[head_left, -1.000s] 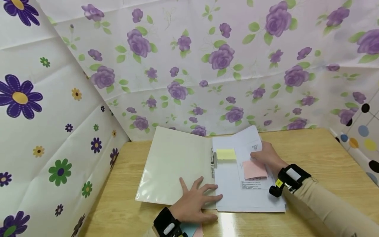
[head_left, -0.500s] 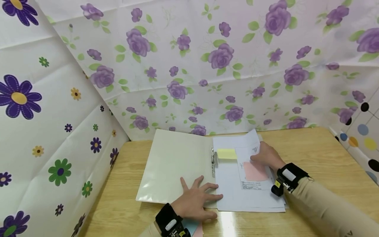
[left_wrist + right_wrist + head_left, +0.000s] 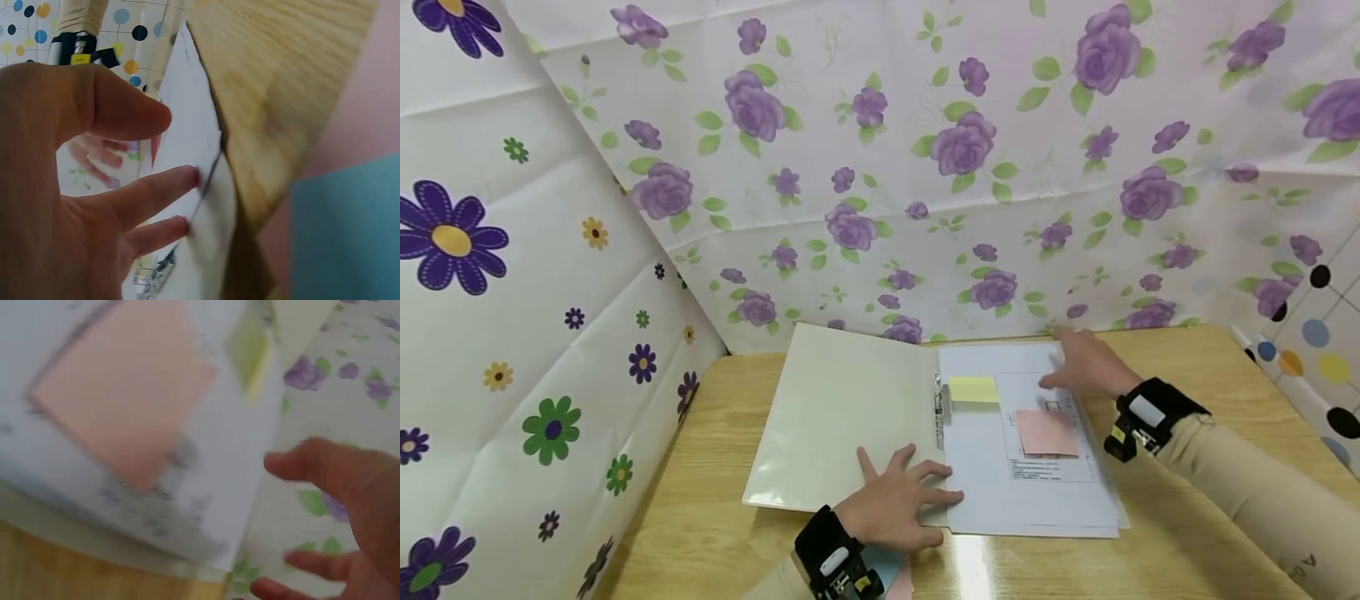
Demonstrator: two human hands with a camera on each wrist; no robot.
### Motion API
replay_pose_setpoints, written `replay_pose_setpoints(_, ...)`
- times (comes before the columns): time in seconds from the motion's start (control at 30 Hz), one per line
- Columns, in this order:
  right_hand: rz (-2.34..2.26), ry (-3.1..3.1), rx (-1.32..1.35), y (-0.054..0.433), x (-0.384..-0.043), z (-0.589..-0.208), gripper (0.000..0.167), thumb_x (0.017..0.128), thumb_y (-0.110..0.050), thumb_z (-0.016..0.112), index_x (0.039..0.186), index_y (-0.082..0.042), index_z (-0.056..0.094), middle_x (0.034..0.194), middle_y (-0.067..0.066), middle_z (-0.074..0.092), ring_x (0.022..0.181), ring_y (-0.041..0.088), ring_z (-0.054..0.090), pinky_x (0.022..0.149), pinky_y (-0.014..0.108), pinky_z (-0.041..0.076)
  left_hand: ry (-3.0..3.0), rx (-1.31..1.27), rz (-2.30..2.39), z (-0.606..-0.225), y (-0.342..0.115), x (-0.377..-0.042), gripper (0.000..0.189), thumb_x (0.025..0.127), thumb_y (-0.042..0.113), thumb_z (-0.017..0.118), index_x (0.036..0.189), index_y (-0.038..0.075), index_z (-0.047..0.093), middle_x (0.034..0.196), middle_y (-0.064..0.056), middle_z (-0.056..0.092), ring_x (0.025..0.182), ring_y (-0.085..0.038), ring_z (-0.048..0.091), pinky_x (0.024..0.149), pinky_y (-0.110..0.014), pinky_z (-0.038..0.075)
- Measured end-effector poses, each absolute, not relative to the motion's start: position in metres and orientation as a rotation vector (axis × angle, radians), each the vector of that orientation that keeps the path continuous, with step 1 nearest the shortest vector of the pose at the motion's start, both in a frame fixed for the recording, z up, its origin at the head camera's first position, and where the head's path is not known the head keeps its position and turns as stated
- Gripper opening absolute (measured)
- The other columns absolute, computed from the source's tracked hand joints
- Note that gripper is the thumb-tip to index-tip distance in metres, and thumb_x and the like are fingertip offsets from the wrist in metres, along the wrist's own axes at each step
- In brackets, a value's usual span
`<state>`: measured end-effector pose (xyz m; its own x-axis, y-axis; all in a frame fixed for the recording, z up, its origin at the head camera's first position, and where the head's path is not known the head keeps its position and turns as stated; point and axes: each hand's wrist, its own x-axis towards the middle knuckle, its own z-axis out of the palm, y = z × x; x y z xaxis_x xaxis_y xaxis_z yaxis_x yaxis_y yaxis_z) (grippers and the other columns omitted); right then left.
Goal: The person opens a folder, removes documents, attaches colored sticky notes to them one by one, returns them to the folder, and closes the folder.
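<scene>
An open white binder (image 3: 842, 417) lies on the table, its metal clip (image 3: 939, 408) along the middle fold. On its right side is a stack of white papers (image 3: 985, 500), with a yellow sticky note (image 3: 973, 389) and a pink sticky note (image 3: 1047, 434) on the top sheet. My left hand (image 3: 887, 510) rests with spread fingers at the lower middle of the binder, fingertips touching the papers' edge. My right hand (image 3: 1088, 364) is at the stack's upper right corner. In the right wrist view its thumb and fingers are apart, holding nothing.
Blue paper (image 3: 350, 231) and pink paper (image 3: 356, 119) lie on the wooden table (image 3: 700, 500) beneath my left wrist. A flowered sheet (image 3: 880, 175) hangs behind the table, another patterned one (image 3: 550, 350) at the left and a dotted one (image 3: 1322, 350) at the right.
The right hand has let go of the lifted page corner and moved slightly up and right. The page now lies flat on the stack. My left hand stays in place.
</scene>
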<state>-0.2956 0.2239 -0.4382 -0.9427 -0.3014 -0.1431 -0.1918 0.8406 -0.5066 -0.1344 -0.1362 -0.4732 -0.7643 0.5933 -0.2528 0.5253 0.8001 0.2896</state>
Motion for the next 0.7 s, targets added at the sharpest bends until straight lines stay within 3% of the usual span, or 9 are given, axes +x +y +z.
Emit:
replay_pose_setpoints(0.13,-0.799,2.666,-0.519,0.208,-0.303,-0.414,0.068,0.102,-0.033,0.081,0.15,0.01,0.06,0.147,0.041,0.061,0.128,0.054,0.065,0.101,0.061,0.059,2.615,0.783,0.211,-0.46,-0.13,-0.136,0.055,0.098,0.059,0.065,0.153,0.052,0.067,0.174,0.022,0.048,0.171,-0.048,0.03,0.11,-0.106,0.012)
replay_pose_setpoints(0.23,-0.828,2.568,-0.564,0.187,-0.303,-0.407,0.058,0.104,-0.032,0.078,0.148,0.005,0.065,0.145,0.036,0.064,0.124,0.045,0.068,0.097,0.051,0.06,2.596,0.763,0.175,-0.455,-0.125,-0.14,0.054,0.098,0.059,0.066,0.151,0.052,0.068,0.172,0.023,0.048,0.17,-0.048,0.031,0.11,-0.105,0.016)
replay_pose_setpoints(0.4,-0.804,2.499,-0.608,0.147,-0.304,-0.413,0.054,0.107,-0.03,0.076,0.15,0.001,0.066,0.151,0.034,0.062,0.135,0.048,0.065,0.107,0.053,0.058,2.588,0.727,0.16,-0.452,-0.12,-0.144,0.05,0.099,0.06,0.064,0.148,0.053,0.07,0.17,0.023,0.05,0.168,-0.047,0.034,0.11,-0.104,0.018)
replay_pose_setpoints(0.6,-0.872,2.486,-0.635,0.111,-0.315,-0.431,0.052,0.104,-0.028,0.077,0.148,0.0,0.069,0.145,0.028,0.069,0.132,0.043,0.068,0.109,0.054,0.058,2.588,0.696,0.163,-0.453,-0.115,-0.145,0.051,0.1,0.061,0.065,0.15,0.054,0.068,0.172,0.024,0.048,0.168,-0.046,0.034,0.111,-0.104,0.021)
replay_pose_setpoints(0.7,-0.901,2.492,-0.659,0.099,-0.319,-0.439,0.053,0.104,-0.024,0.075,0.15,0.002,0.067,0.148,0.029,0.067,0.138,0.047,0.065,0.113,0.055,0.057,2.587,0.693,0.166,-0.454,-0.113,-0.145,0.051,0.1,0.06,0.066,0.151,0.054,0.068,0.172,0.024,0.047,0.168,-0.046,0.034,0.11,-0.104,0.021)
